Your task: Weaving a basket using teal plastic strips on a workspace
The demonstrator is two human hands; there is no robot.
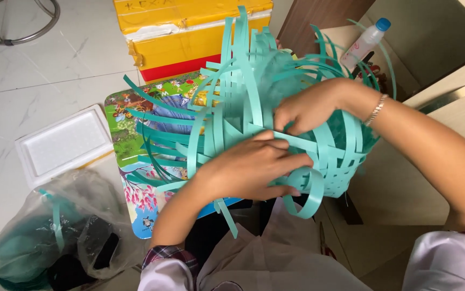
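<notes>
A half-woven basket (340, 161) of teal plastic strips rests tilted on my lap, with many loose strip ends fanning up and to the left. My left hand (251, 167) lies over its near side, fingers curled around a horizontal teal strip (310, 196) that loops below. My right hand (308, 108), with a silver bracelet at the wrist, pinches a strip at the top of the weave, just above the left hand.
A colourful picture mat (135, 140) lies on the tiled floor under the basket. A white foam lid (62, 145) is at left, a yellow and red box (184, 32) behind, a clear bag (49, 237) with teal strips at lower left, a small bottle (364, 43) at top right.
</notes>
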